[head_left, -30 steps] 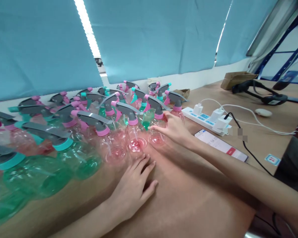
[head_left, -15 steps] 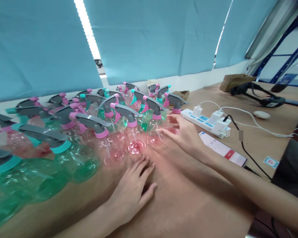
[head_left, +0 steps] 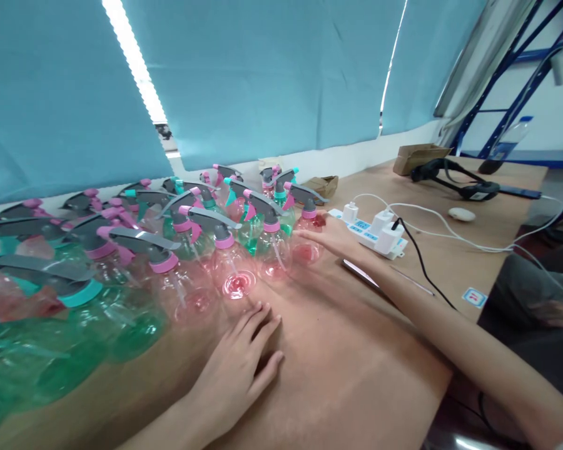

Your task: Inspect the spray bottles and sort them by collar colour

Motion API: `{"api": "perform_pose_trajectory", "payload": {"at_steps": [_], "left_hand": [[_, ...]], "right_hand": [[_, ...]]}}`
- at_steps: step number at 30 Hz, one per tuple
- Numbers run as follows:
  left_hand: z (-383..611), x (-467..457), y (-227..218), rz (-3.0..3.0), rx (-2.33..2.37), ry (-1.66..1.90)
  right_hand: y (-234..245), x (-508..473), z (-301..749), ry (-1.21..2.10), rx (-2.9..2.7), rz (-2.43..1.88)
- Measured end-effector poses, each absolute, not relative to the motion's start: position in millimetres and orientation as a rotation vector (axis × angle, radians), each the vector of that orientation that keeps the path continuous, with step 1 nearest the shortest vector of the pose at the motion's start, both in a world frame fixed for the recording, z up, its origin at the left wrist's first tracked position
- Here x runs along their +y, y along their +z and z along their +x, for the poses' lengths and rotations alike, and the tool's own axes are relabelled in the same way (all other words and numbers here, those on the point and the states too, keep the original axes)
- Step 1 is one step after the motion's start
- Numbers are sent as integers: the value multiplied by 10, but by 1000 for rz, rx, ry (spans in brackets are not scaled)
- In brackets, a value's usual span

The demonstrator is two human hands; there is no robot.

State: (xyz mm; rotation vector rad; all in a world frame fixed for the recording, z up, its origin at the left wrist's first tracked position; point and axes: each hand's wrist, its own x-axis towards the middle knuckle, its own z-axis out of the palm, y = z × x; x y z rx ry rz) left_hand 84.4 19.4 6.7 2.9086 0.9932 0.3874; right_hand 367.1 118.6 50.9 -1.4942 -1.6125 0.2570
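My left hand (head_left: pixel 244 350) rests palm down on the brown table, fingers spread and holding nothing. Just beyond its fingertips stands a clear pink spray bottle (head_left: pixel 234 265) with a grey trigger head and pink collar. My right hand (head_left: pixel 331 237) is closed around the body of another pink spray bottle (head_left: pixel 308 253) at the right end of the front row. Its thumb lies across the front of that bottle; the other fingers are mostly hidden behind it. More pink and green spray bottles (head_left: pixel 136 325) stand crowded to the left and behind.
A white power strip (head_left: pixel 370 234) with plugged chargers lies right of the bottles. A phone (head_left: pixel 360 273) is partly covered by my right forearm. Farther right are a black headset (head_left: pixel 455 181), a white mouse (head_left: pixel 461 214), cables and a cardboard box (head_left: pixel 420 159). A person's dark-clothed leg (head_left: pixel 520 294) shows beyond the table edge.
The view has swung right, shifting things leftward. My right hand has gone from open beside the end pink bottle to closed around it, its forearm now over the phone. My left hand stays on the table.
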Motion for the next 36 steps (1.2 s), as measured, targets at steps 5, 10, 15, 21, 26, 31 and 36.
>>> {"api": "perform_pose_trajectory", "payload": {"at_steps": [5,10,15,21,26,31,36], "left_hand": [[987,199,39,2785,1002,487],[1188,200,94,2548,1038,531],[1249,92,160,2323,1053,664],[1019,-122,160,2312,1023,903],[711,-296,202,2254,1023,950],[447,-383,283,2200,1065,877],[296,-379,366,2208,1015,738]], "right_hand": [[558,944,3719,219,-1640,-1489],[621,430,3658,186,-1700,-1476],[724,-126,3357,276,-1805,-1385],[812,-406,2911,376,-1999,-1285],[834,-463,2575,354,-2110,-1242],[916,-321,2394,705,-2071,-1129],[1014,-127,2195,1019,-2014,-815]]}}
